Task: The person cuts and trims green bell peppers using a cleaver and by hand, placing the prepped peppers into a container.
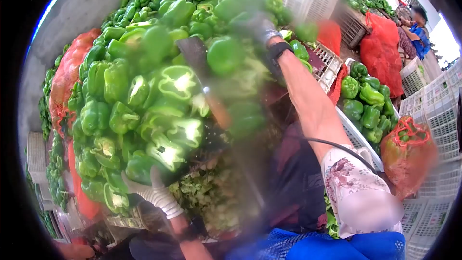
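A large heap of green bell peppers [118, 82], several cut open to show pale insides, fills the middle and left. At the heap's lower edge my left hand [156, 197], in a whitish glove, has its thumb and fingers around a whole green bell pepper [144, 166]. My right hand [267, 32] reaches to the far right side of the heap, beside more peppers. Motion blur and smears hide its fingers. A knife with a dark broad blade [192, 54] and brown handle [219, 110] lies across the peppers between my hands, with neither hand on it.
Green trimmings [207, 192] lie below the heap. To the right are a white crate [353, 127] of whole peppers, red mesh sacks [380, 53] and stacked white crates [440, 101]. A person in blue [421, 38] sits at the far right. Blurry smears cover the centre.
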`<control>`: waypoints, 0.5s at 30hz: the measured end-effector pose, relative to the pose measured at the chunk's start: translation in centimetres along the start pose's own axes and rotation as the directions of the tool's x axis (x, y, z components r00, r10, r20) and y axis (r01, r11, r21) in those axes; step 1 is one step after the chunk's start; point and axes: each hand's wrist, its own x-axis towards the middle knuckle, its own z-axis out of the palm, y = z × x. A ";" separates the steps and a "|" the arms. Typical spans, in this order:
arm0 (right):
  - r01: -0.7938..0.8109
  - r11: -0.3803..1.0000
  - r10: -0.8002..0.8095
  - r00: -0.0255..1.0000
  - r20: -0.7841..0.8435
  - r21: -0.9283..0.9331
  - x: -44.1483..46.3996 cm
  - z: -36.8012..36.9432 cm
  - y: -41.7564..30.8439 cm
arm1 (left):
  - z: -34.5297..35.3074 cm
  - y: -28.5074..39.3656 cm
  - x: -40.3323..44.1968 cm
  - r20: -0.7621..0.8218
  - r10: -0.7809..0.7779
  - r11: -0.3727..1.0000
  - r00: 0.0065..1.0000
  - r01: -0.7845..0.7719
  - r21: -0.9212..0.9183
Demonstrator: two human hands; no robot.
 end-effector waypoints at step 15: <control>0.429 0.814 -0.281 0.881 0.381 -0.391 -26.4 2.5 -14.2 | -1.9 -0.1 0.8 0.125 0.182 0.944 0.975 -0.209 0.255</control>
